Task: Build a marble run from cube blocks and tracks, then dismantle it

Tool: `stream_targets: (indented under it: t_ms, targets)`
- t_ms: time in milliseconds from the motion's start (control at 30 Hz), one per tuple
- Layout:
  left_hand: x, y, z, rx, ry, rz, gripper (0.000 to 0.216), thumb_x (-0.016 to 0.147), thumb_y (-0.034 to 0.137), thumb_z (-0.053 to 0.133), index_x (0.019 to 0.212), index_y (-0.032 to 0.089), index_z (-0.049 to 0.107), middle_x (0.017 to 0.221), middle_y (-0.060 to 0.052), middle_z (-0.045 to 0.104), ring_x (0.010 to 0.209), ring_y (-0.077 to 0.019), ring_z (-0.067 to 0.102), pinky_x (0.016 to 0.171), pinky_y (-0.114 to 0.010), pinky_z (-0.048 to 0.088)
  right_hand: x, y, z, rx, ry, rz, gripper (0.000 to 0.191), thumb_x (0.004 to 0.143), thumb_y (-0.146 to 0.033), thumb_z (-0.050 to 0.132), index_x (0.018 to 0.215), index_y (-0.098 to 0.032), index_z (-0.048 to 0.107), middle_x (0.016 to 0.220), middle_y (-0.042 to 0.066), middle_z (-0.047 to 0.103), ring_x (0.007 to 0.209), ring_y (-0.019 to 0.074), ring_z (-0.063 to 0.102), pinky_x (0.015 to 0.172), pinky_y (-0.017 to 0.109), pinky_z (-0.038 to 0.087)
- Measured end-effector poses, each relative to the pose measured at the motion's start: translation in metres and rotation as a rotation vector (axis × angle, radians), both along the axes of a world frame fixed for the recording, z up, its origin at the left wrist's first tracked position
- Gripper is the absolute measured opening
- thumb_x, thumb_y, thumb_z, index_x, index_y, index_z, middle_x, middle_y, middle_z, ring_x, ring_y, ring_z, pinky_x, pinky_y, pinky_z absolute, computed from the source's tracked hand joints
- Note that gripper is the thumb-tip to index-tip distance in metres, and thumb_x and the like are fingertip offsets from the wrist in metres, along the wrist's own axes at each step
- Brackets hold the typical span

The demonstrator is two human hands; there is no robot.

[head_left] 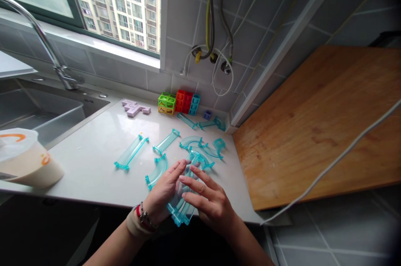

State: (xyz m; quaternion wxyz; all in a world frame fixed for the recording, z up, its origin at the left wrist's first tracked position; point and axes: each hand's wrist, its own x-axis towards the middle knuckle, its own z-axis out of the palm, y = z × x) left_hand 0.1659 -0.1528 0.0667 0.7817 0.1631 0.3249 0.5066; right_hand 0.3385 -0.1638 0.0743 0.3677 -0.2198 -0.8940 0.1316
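My left hand (163, 195) and my right hand (209, 201) press together from both sides on a stack of clear turquoise curved track pieces (183, 209) at the near edge of the white counter (94, 161). The fingers of both hands lie along the stack. More turquoise track pieces lie just beyond: a curved one (156, 171), two straight ones (131, 152) (166, 141), and a cluster of curves (203, 149). A beaded bracelet circles my left wrist.
Coloured cube blocks (178, 103) stand against the tiled wall, lilac pieces (135, 108) to their left. A sink (40, 111) with a tap is far left, a lidded cup (25, 159) near left, a wooden board (319, 124) right, a white cable (328, 168) across it.
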Motion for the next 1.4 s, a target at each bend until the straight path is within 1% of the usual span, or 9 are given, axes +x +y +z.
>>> stream_targets:
  t_ms: [200, 400, 767, 933, 1033, 1100, 1167, 1267, 1400]
  targets:
    - [-0.001, -0.003, 0.003, -0.012, 0.012, 0.083, 0.034, 0.088, 0.044, 0.078, 0.112, 0.022, 0.071, 0.116, -0.01, 0.077, 0.111, -0.0283, 0.073, 0.083, -0.032, 0.063, -0.002, 0.001, -0.008, 0.045, 0.051, -0.044, 0.064, 0.09, 0.004, 0.049, 0.142, -0.033, 0.059, 0.151, 0.004, 0.06, 0.15, 0.0283, 0.043, 0.114, 0.055, 0.052]
    - [-0.001, -0.006, 0.006, -0.002, 0.006, 0.08, 0.034, 0.09, 0.046, 0.076, 0.112, 0.022, 0.07, 0.117, -0.011, 0.076, 0.111, -0.027, 0.073, 0.083, -0.032, 0.063, -0.004, -0.002, -0.01, 0.041, 0.079, -0.052, 0.062, 0.09, 0.004, 0.05, 0.139, -0.033, 0.061, 0.147, 0.005, 0.064, 0.148, 0.0285, 0.047, 0.114, 0.056, 0.052]
    - [-0.001, -0.007, -0.001, 0.12, 0.2, 0.135, 0.046, 0.083, 0.054, 0.079, 0.113, 0.021, 0.068, 0.114, -0.011, 0.076, 0.105, -0.0299, 0.075, 0.078, -0.033, 0.061, -0.003, -0.003, -0.024, 0.05, 0.08, -0.069, 0.066, 0.09, 0.004, 0.053, 0.143, -0.034, 0.058, 0.145, 0.005, 0.065, 0.148, 0.0292, 0.047, 0.115, 0.056, 0.051]
    - [-0.006, 0.004, 0.0, 0.208, 0.251, 0.121, 0.036, 0.087, 0.05, 0.077, 0.108, 0.024, 0.061, 0.121, -0.008, 0.072, 0.103, -0.026, 0.076, 0.076, -0.029, 0.06, -0.001, -0.006, -0.038, 0.034, 0.095, -0.117, 0.076, 0.091, 0.006, 0.049, 0.156, -0.032, 0.045, 0.163, 0.009, 0.045, 0.154, 0.031, 0.038, 0.119, 0.057, 0.046]
    - [-0.013, 0.019, 0.007, 0.312, 0.33, -0.008, 0.034, 0.088, 0.049, 0.076, 0.107, 0.025, 0.06, 0.123, -0.008, 0.069, 0.1, -0.0266, 0.076, 0.077, -0.034, 0.06, 0.004, -0.01, -0.05, -0.143, 0.256, -0.29, 0.064, 0.094, -0.003, 0.053, 0.153, -0.031, 0.05, 0.163, 0.011, 0.044, 0.151, 0.0326, 0.042, 0.12, 0.059, 0.042]
    - [-0.014, 0.03, 0.013, 0.399, 0.418, -0.084, 0.035, 0.087, 0.049, 0.077, 0.105, 0.024, 0.062, 0.12, -0.009, 0.069, 0.098, -0.0267, 0.075, 0.078, -0.036, 0.06, 0.007, -0.012, -0.055, -0.399, 0.467, -0.434, 0.044, 0.098, -0.017, 0.058, 0.141, -0.027, 0.06, 0.144, 0.013, 0.061, 0.135, 0.0305, 0.058, 0.113, 0.055, 0.05]
    - [-0.008, 0.041, 0.017, 0.484, 0.517, -0.13, 0.035, 0.085, 0.049, 0.078, 0.102, 0.022, 0.065, 0.111, -0.009, 0.07, 0.095, -0.026, 0.074, 0.075, -0.034, 0.059, 0.009, -0.012, -0.057, -0.739, 0.677, -0.497, 0.029, 0.1, -0.033, 0.06, 0.127, -0.023, 0.066, 0.12, 0.012, 0.071, 0.113, 0.027, 0.069, 0.095, 0.046, 0.06]
    - [0.013, 0.052, 0.019, 0.584, 0.611, -0.15, 0.033, 0.085, 0.049, 0.077, 0.099, 0.02, 0.069, 0.098, -0.008, 0.069, 0.093, -0.0244, 0.07, 0.073, -0.031, 0.056, 0.011, -0.011, -0.056, -1.133, 0.85, -0.404, 0.037, 0.096, -0.048, 0.067, 0.12, -0.02, 0.068, 0.111, 0.011, 0.072, 0.098, 0.0238, 0.071, 0.074, 0.034, 0.061]
    - [0.044, 0.057, 0.017, 0.643, 0.601, -0.177, 0.03, 0.089, 0.045, 0.075, 0.103, 0.019, 0.066, 0.11, -0.009, 0.069, 0.116, -0.0266, 0.064, 0.088, -0.032, 0.054, 0.018, -0.01, -0.051, -1.208, 0.893, -0.333, 0.043, 0.088, -0.047, 0.078, 0.12, -0.019, 0.07, 0.115, 0.01, 0.074, 0.099, 0.0217, 0.07, 0.076, 0.03, 0.058]
